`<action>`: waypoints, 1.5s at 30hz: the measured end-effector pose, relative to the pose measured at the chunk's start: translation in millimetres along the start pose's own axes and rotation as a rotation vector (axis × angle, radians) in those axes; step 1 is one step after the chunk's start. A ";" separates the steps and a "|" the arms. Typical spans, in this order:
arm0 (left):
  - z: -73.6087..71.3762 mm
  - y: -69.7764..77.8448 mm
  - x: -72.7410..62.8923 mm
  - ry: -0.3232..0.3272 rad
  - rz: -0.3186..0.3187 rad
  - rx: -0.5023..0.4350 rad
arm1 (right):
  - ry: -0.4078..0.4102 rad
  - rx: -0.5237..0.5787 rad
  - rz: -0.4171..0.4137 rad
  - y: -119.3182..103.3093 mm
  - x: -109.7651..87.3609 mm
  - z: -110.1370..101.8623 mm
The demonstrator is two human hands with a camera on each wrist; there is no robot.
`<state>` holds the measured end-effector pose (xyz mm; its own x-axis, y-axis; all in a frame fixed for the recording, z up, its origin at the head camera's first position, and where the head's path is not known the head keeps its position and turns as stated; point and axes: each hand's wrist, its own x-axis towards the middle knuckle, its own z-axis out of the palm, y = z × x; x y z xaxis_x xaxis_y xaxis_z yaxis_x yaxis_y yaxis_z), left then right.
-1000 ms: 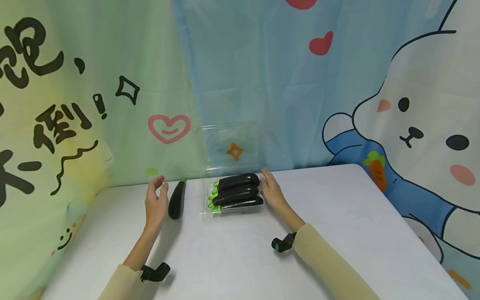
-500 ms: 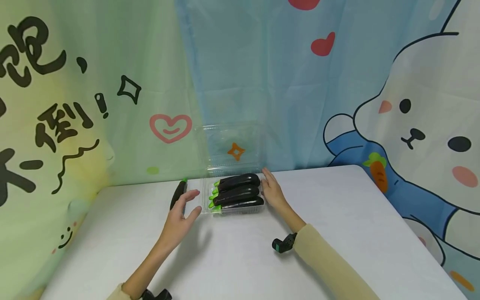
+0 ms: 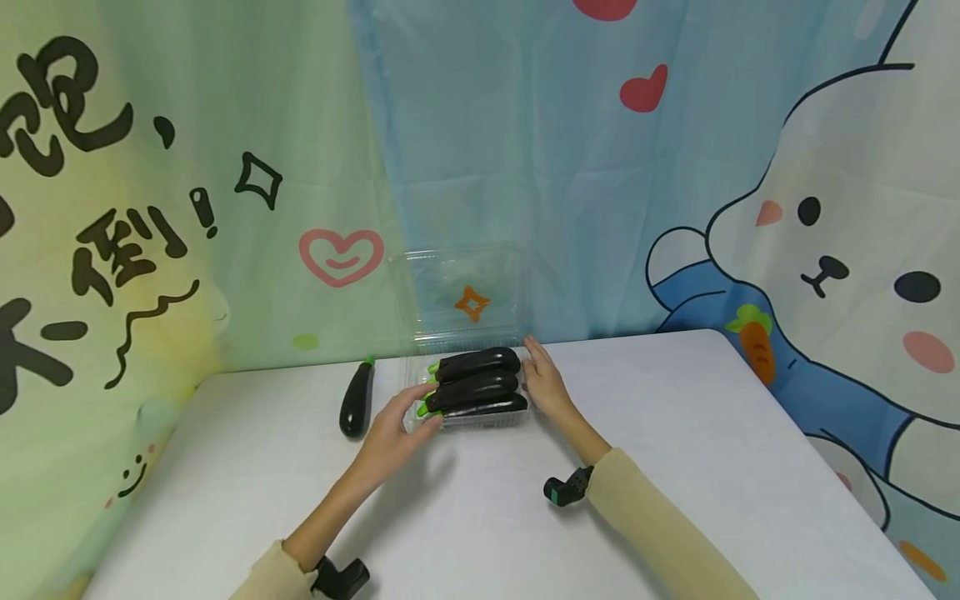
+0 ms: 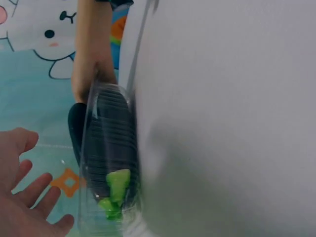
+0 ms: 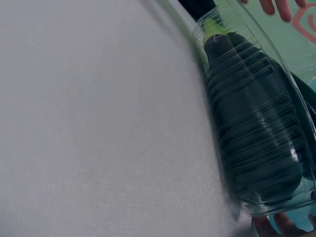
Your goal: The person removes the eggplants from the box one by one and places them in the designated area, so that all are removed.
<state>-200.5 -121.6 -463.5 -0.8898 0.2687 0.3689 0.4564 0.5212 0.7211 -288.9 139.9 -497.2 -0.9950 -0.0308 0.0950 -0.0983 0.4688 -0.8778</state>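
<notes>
A clear plastic clamshell box holds several dark eggplants with green stem ends pointing left. Its lid stands raised at the back. My left hand is at the box's left end, fingers spread and over the green stems in the head view. In the left wrist view, the left hand has nothing between its fingers. My right hand rests against the box's right end with extended fingers. Its fingertips show at that end in the right wrist view.
One more eggplant lies loose on the white table, left of the box, stem toward the back. A printed curtain hangs right behind the table's back edge. Black wrist cameras are strapped to both forearms.
My left hand has moved right, from beside the loose eggplant, past it, to the box's left end. The right hand, box and eggplants have stayed in place.
</notes>
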 end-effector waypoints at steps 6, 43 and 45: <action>12.2 -2.9 17.6 -0.022 0.011 -0.018 | -0.008 0.017 0.012 -0.5 -0.8 -0.5; 45.2 -14.8 61.9 -0.187 0.160 0.018 | 0.000 -0.005 0.004 0.1 -0.7 0.7; 46.3 -16.2 62.4 -0.205 0.157 0.028 | -0.002 -0.005 0.007 -0.5 -1.3 0.6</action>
<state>-263.4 -75.7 -479.3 -0.7905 0.5049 0.3467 0.5913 0.4816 0.6468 -287.6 139.3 -497.2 -0.9957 -0.0291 0.0875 -0.0908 0.4737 -0.8760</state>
